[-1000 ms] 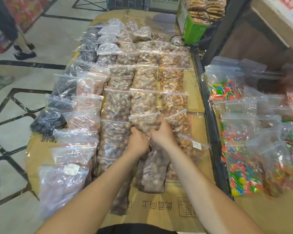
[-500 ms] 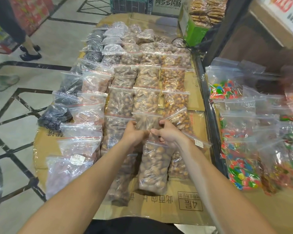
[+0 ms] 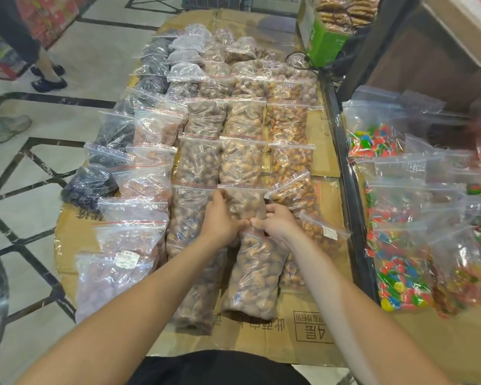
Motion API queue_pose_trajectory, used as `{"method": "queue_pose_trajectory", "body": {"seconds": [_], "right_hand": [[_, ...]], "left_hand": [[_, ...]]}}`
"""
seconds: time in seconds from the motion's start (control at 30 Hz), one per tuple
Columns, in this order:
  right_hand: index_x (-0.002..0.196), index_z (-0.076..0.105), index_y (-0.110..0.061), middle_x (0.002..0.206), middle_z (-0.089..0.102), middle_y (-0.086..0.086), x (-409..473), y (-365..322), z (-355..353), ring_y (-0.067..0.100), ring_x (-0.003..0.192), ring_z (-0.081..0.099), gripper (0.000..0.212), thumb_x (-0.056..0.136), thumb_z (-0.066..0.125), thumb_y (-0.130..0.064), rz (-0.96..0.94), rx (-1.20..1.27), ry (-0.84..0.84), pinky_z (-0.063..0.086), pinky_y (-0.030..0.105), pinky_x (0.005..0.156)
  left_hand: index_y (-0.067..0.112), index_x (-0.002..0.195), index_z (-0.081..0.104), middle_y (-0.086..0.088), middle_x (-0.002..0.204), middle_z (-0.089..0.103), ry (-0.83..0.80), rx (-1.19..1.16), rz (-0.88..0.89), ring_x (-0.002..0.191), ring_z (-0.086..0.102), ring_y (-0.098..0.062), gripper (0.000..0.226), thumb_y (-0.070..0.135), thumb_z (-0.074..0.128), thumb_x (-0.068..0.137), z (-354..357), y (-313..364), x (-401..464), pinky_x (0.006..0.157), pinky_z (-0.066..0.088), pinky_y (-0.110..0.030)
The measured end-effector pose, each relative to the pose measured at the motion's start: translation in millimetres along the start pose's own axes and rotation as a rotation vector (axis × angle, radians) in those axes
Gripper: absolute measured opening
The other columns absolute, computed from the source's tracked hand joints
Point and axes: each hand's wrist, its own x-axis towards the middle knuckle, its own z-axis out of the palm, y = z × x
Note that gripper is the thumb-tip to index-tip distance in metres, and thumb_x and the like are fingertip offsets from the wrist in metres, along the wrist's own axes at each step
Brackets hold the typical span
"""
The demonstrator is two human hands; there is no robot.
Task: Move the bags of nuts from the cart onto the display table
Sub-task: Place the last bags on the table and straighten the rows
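Note:
A cardboard-covered display table carries rows of clear zip bags of nuts and dried fruit. Both my hands meet at the top edge of a long bag of brown nuts lying near the front middle. My left hand lies over the bags with its thumb at the bag's zip strip. My right hand pinches that same top edge. Just beyond my fingers lies another bag of nuts. To its right a bag of orange-brown nuts lies tilted. No cart is in view.
A second surface on the right holds bags of colourful candy, behind a black metal frame. A green box of biscuits stands at the far end. Dark dried-fruit bags overhang the left edge. A person's feet stand on the floor at left.
The long bag of brown nuts has been drawn toward me and laid flat. My hands stayed together at its top edge and shifted slightly forward.

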Motion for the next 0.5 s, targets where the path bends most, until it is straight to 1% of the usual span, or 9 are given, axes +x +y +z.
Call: {"method": "queue_pose_trajectory", "body": {"seconds": [0.07, 0.13, 0.17, 0.2, 0.27, 0.33, 0.37, 0.43, 0.5], "right_hand": [[0.135, 0.052, -0.012, 0.106, 0.073, 0.003, -1.1, 4.5, 3.7, 0.019, 0.096, 0.072, 0.057, 0.086, 0.082, -0.01, -0.055, -0.05, 0.069, 0.06, 0.041, 0.089], [0.136, 0.047, -0.017, 0.099, 0.069, -0.002, -5.1, 6.9, 5.3, 0.013, 0.089, 0.069, 0.058, 0.088, 0.081, -0.016, -0.13, -0.122, 0.109, 0.058, 0.035, 0.083], [0.137, 0.044, -0.018, 0.098, 0.068, -0.003, -7.7, 6.9, 6.2, 0.011, 0.088, 0.067, 0.059, 0.089, 0.079, -0.017, -0.169, -0.154, 0.11, 0.055, 0.031, 0.077], [0.139, 0.042, -0.019, 0.101, 0.068, -0.002, -10.1, 7.0, 6.8, 0.014, 0.092, 0.068, 0.061, 0.09, 0.078, -0.018, -0.204, -0.187, 0.109, 0.054, 0.031, 0.077], [0.147, 0.039, -0.023, 0.126, 0.066, 0.003, -15.2, 8.4, 7.2, 0.023, 0.117, 0.065, 0.068, 0.091, 0.077, -0.021, -0.283, -0.273, 0.112, 0.054, 0.04, 0.094], [0.157, 0.031, -0.027, 0.157, 0.046, 0.004, -20.6, 10.0, 7.6, 0.025, 0.142, 0.046, 0.075, 0.095, 0.073, -0.023, -0.38, -0.401, 0.077, 0.043, 0.044, 0.114], [0.161, 0.026, -0.029, 0.165, 0.033, 0.006, -22.6, 9.8, 7.4, 0.026, 0.15, 0.036, 0.078, 0.097, 0.069, -0.024, -0.411, -0.466, 0.047, 0.036, 0.044, 0.12], [0.165, 0.013, -0.029, 0.173, 0.006, 0.009, -24.1, 5.8, 5.3, 0.034, 0.157, 0.017, 0.077, 0.104, 0.059, -0.03, -0.412, -0.658, -0.016, 0.025, 0.046, 0.125], [0.166, 0.006, -0.025, 0.173, -0.009, 0.011, -24.8, 1.8, 5.4, 0.043, 0.157, 0.009, 0.072, 0.108, 0.048, -0.033, -0.381, -0.876, -0.048, 0.024, 0.051, 0.125]], "left_hand": [[0.01, 0.144, 0.037, -0.007, 0.142, 0.044, -0.007, 0.131, 0.118, 0.129, 0.048, -0.023, 0.072, 0.018, 0.08, 0.086, -3.7, 0.8, -3.3, 0.095, 0.038, -0.023], [0.007, 0.145, 0.04, -0.011, 0.15, 0.039, -0.02, 0.307, 0.273, 0.132, 0.047, -0.026, 0.057, 0.008, 0.065, 0.093, -8.7, -0.8, -4.3, 0.094, 0.038, -0.021], [0.005, 0.145, 0.042, -0.013, 0.153, 0.038, -0.037, 0.411, 0.351, 0.132, 0.049, -0.029, 0.056, 0.004, 0.061, 0.092, -10.3, -3.0, -3.1, 0.095, 0.043, -0.025], [0.006, 0.146, 0.041, -0.013, 0.156, 0.035, -0.068, 0.534, 0.409, 0.133, 0.049, -0.033, 0.058, 0.005, 0.06, 0.091, -11.1, -5.7, -1.2, 0.096, 0.048, -0.033], [0.01, 0.155, 0.028, -0.009, 0.167, 0.022, -0.156, 0.784, 0.414, 0.144, 0.037, -0.038, 0.07, 0.017, 0.059, 0.093, -10.2, -15.3, 2.1, 0.106, 0.045, -0.049], [0.014, 0.163, 0.007, -0.004, 0.172, 0.002, -0.235, 0.949, 0.351, 0.154, 0.016, -0.039, 0.077, 0.026, 0.051, 0.1, -9.5, -24.3, 2.4, 0.118, 0.029, -0.051], [0.015, 0.163, 0.001, -0.003, 0.172, -0.005, -0.258, 1.01, 0.348, 0.156, 0.009, -0.038, 0.078, 0.028, 0.048, 0.103, -10.1, -26.9, 1.8, 0.121, 0.023, -0.049], [0.013, 0.162, -0.006, -0.004, 0.171, -0.012, -0.274, 1.088, 0.355, 0.156, 0.002, -0.039, 0.077, 0.027, 0.043, 0.105, -9.8, -27.1, -0.8, 0.123, 0.017, -0.047], [0.01, 0.161, -0.009, -0.007, 0.17, -0.016, -0.26, 1.082, 0.349, 0.157, -0.004, -0.039, 0.075, 0.02, 0.038, 0.105, -6.4, -20.4, -5.0, 0.125, 0.015, -0.049]]}}
